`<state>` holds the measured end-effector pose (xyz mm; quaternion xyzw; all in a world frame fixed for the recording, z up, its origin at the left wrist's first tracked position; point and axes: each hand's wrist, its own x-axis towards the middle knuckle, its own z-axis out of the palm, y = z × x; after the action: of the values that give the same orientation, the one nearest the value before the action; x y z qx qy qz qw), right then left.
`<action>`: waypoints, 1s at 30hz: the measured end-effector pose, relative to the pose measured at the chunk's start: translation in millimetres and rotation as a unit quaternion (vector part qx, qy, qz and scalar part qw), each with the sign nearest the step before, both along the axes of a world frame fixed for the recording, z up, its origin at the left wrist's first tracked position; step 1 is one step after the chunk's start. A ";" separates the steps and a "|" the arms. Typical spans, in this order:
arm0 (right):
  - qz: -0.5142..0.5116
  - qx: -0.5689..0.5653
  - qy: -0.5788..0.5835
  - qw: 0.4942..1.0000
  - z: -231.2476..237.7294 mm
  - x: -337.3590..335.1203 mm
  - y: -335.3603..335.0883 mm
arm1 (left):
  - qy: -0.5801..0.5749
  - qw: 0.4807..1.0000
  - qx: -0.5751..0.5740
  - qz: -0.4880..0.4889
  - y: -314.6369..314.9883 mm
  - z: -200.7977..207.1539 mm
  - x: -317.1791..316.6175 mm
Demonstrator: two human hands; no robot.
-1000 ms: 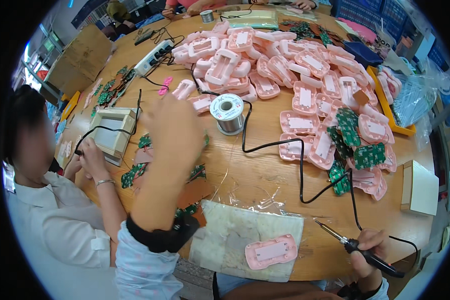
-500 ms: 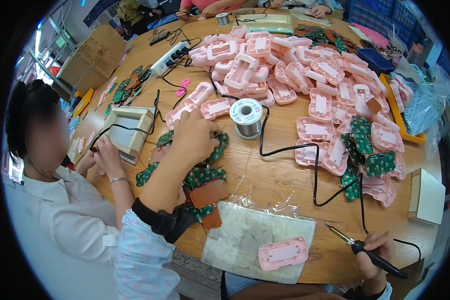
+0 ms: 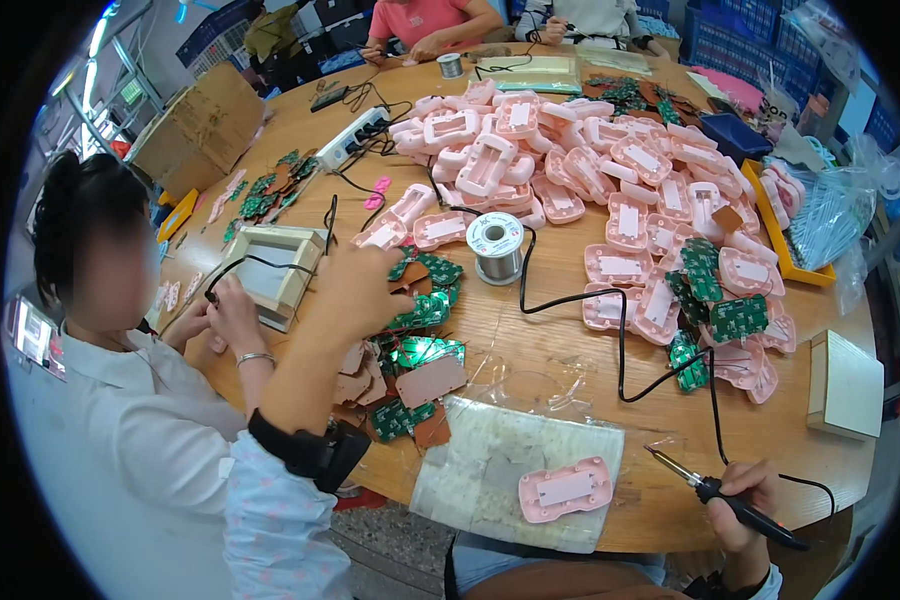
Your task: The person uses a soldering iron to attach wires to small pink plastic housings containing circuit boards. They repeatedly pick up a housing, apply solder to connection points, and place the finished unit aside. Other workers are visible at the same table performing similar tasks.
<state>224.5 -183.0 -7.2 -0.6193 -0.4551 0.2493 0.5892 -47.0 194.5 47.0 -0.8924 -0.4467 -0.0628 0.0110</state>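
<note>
Black cord (image 3: 622, 345) zigzags across wood tabletop (image 3: 540, 350), past shiny solder spool (image 3: 497, 264). Right hand (image 3: 742, 503) grips soldering iron (image 3: 707, 489); left hand (image 3: 358, 296) over flat green circuit boards (image 3: 430, 352), can't tell if gripping. Contoured pink shell (image 3: 566, 489) sits on stained mat (image 3: 470, 475).

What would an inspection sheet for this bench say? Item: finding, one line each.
Surface: wooden table; pale, stained mat at its near edge.
Job's things: one pink shell on the mat; circuit boards piled beside it.
Clutter: shell heap; solder spool.
Hands: left hand at the boards, grip unclear; right hand holds soldering iron.
Cables: black cable winds loosely across the table; power strip behind.
Surroundings: co-worker at left; cardboard box.
</note>
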 end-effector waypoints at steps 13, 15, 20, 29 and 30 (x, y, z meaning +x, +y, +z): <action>0.020 0.049 -0.014 0.998 -5.2 1.8 -4.3 | -0.035 0.989 0.117 -0.089 -35.6 -31.3 -3.5; 0.020 0.046 -0.020 0.999 -4.4 2.0 -6.3 | -0.111 0.982 0.132 -0.075 -35.1 -25.8 -0.7; 0.002 0.063 -0.012 0.998 4.7 -3.3 0.3 | -0.518 0.842 -0.140 0.057 -64.0 5.8 3.8; 0.120 0.106 0.136 0.978 40.9 -18.6 35.6 | -0.660 0.517 -0.544 0.045 -189.0 12.7 39.6; 0.137 0.093 0.030 0.986 43.0 -15.9 39.4 | -0.657 0.497 -0.564 0.045 -198.2 9.7 42.4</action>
<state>208.7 -143.5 35.7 -0.4859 -0.5389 0.3032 0.6177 -4.6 -3.7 56.7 -0.3889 -0.3047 -0.3652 -0.7890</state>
